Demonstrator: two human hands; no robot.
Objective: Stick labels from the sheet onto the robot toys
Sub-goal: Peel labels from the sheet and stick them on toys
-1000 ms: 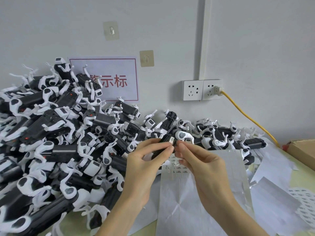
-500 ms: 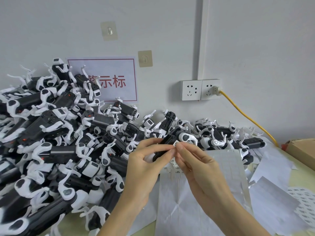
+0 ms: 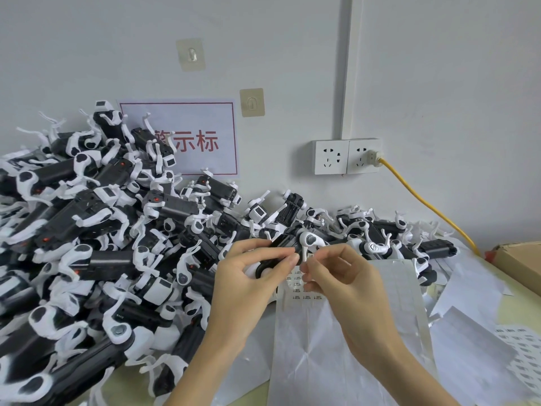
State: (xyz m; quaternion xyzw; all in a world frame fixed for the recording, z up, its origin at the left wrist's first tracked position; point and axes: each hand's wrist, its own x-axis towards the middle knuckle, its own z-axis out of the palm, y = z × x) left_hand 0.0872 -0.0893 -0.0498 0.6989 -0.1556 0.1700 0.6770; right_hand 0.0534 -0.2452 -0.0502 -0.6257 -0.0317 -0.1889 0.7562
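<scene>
The left hand gripped a black-and-white robot toy, fingers curled around its body. The right hand met it at the toy's white leg, fingertips pinched together; whether a label sat between them could not be determined. The label sheet lay directly beneath both hands. The toy pile lay left of the grip.

bright, even, diffuse light; source not visible. white wall evenly lit, no glare. shadows soft and faint, darkest in gaps of the toy pile. wide-angle bending at the edges; toys at lower left stretched and slightly soft. mild softness on fingertips; centre otherwise sharp.
</scene>
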